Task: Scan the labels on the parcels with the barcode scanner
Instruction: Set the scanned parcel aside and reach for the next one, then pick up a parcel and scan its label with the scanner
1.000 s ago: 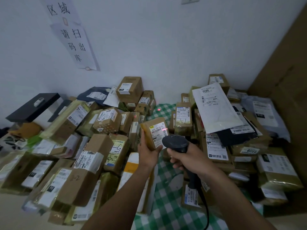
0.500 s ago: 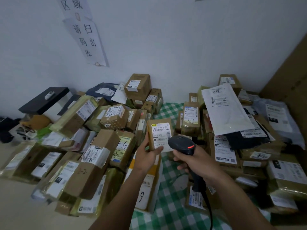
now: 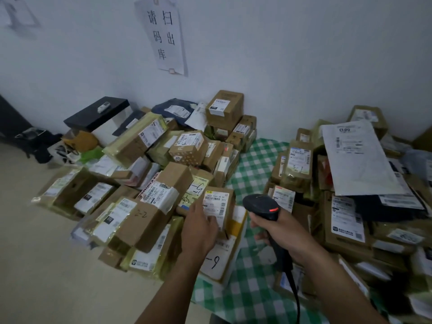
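The small parcel (image 3: 219,195) stands long axis upright at the checked cloth's (image 3: 254,164) left edge. The left hand (image 3: 198,232) holds it, fingers across the lower label (partly hiding it). Just right, the right hand (image 3: 280,230) grips the scanner (image 3: 261,205).

A green-and-white checked cloth (image 3: 254,164) is seen between heaps of brown cardboard parcels (image 3: 145,225) bearing white labels (image 3: 347,213) printed in black. A red light (image 3: 274,209) is shown on the black plastic barcode scanner (image 3: 259,204), right of a small brown cardboard parcel (image 3: 230,204). A flat black box (image 3: 97,113) is seen at the far left, and black characters are marked on the white paper sign (image 3: 163,36) on the white wall (image 3: 280,54).
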The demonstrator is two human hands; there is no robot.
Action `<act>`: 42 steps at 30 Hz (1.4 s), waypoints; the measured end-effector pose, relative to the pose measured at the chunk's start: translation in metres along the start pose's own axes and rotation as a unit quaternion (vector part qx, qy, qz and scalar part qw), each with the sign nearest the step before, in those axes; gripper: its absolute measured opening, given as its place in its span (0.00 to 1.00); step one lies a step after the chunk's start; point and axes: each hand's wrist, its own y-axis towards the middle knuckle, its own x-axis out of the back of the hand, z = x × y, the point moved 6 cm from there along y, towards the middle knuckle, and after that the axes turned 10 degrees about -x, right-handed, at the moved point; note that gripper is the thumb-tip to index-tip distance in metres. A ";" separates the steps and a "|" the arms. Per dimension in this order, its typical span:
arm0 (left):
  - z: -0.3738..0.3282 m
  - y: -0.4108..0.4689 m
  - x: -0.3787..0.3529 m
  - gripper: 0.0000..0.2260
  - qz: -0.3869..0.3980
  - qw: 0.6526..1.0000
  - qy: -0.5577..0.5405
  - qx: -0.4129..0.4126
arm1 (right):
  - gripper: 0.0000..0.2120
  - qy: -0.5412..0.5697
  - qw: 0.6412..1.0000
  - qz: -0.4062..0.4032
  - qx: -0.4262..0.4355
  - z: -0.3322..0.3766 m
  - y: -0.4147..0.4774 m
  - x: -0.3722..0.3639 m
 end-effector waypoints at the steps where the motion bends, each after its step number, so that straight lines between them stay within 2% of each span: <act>1: -0.009 0.001 -0.001 0.28 -0.014 0.999 0.041 -0.025 | 0.09 0.001 1.000 -0.002 -0.002 0.000 0.000 0.001; 5: -0.033 0.015 -0.016 0.35 0.041 0.986 0.152 -0.060 | 0.08 0.008 1.000 -0.006 -0.003 0.000 -0.001 0.005; 10: -0.029 0.029 -0.018 0.30 0.097 0.978 0.180 -0.044 | 0.11 0.019 1.000 -0.025 0.004 0.002 -0.001 0.017; 14: -0.045 0.031 -0.019 0.31 0.090 0.976 0.197 -0.034 | 0.12 0.026 0.998 -0.047 0.019 0.010 0.001 0.037; 18: -0.088 0.039 -0.054 0.27 0.081 0.981 0.107 -0.138 | 0.11 0.046 0.996 -0.072 0.017 0.015 0.004 0.064; 20: -0.111 0.048 -0.080 0.24 0.105 0.982 0.035 -0.153 | 0.10 0.054 0.994 -0.094 0.012 0.015 0.007 0.080; 25: -0.110 0.084 -0.167 0.21 0.193 0.977 -0.061 -0.061 | 0.09 0.071 0.989 -0.127 -0.023 0.003 0.014 0.111; 30: -0.030 0.121 -0.272 0.33 0.230 0.971 -0.071 0.010 | 0.05 0.087 0.984 -0.142 -0.055 -0.011 0.022 0.126; 33: -0.041 0.112 -0.263 0.33 0.244 0.967 -0.064 0.030 | 0.04 0.082 0.985 -0.139 -0.063 -0.017 0.030 0.128; 37: -0.052 0.102 -0.241 0.21 0.248 0.961 -0.096 0.077 | 0.09 0.102 0.983 -0.143 -0.057 -0.021 0.036 0.130; 42: -0.056 0.082 -0.216 0.16 0.180 0.962 -0.184 0.096 | 0.14 0.141 0.978 -0.152 -0.031 -0.017 0.038 0.126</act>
